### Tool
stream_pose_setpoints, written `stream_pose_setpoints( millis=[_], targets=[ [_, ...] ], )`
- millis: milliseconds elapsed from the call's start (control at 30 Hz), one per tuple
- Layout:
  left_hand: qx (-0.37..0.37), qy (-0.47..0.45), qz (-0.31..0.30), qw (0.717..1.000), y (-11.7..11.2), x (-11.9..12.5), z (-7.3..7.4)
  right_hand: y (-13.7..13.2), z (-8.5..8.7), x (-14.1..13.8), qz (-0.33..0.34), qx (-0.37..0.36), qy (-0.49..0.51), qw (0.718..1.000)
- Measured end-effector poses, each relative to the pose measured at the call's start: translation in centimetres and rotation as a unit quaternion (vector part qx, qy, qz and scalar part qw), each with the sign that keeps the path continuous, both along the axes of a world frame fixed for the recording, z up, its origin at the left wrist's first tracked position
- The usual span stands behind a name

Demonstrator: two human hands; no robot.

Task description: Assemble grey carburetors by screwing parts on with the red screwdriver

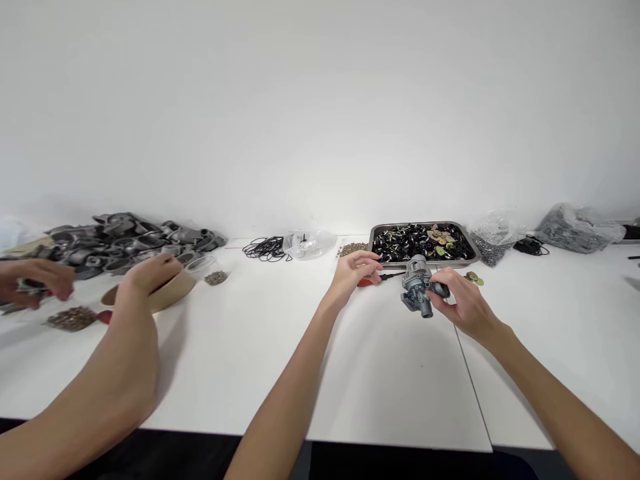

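In my right hand point(457, 297) is a grey cast-metal part that looks like a carburetor point(417, 283), pinched by its right side between thumb and fingers just above the table. It has a round top and a stub pipe pointing down. My left hand point(356, 269) is to the left of it, fingers apart and slightly bent, over a screwdriver with a red handle point(367, 283). The fingers partly cover that handle, and its dark part points right toward the carburetor. A metal tray point(425, 265) full of small black and brass-coloured parts stands just behind both hands.
A pile of small brass pieces point(353, 249) lies left of the tray; brass discs point(474, 278) lie right. Black rings point(267, 249) and plastic bags point(580, 230) line the wall. At left, another person's arm point(110, 373) reaches past grey castings point(130, 240).
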State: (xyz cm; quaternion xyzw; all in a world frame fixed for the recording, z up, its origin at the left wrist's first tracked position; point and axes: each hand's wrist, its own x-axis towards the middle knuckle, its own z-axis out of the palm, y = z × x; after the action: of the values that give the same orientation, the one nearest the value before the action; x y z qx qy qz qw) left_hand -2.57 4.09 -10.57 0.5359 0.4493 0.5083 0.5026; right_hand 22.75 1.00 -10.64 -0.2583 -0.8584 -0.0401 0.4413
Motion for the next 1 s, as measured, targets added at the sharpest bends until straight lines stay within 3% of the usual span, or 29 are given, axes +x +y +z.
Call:
stream_pose_setpoints(
  millis=[200,300,467,633,800,1000],
  targets=[
    [0.050,-0.029,-0.164,0.985,-1.4,1.3,1.3,-0.5,-0.1,-0.7,0.037,0.043,-0.068,0.996],
    [0.047,-0.008,-0.199,0.979,-1.7,1.9,1.4,-0.5,-0.3,-0.9,0.048,0.060,-0.084,0.994],
    [0.035,-0.006,-0.206,0.978,-1.4,2.2,0.5,-0.2,-0.5,-0.9,0.043,0.034,-0.095,0.994],
    [0.021,0.029,-0.183,0.982,-0.9,1.9,-0.2,0.0,-0.7,-1.0,0.048,-0.051,-0.120,0.990],
    [-0.002,0.024,-0.174,0.984,-1.3,2.8,0.0,-0.2,-1.0,-1.0,0.044,-0.134,-0.058,0.988],
    [-0.014,0.033,-0.140,0.989,-2.0,4.1,-0.1,-0.2,-0.8,-0.4,0.030,-0.132,-0.094,0.986]
  ],
)
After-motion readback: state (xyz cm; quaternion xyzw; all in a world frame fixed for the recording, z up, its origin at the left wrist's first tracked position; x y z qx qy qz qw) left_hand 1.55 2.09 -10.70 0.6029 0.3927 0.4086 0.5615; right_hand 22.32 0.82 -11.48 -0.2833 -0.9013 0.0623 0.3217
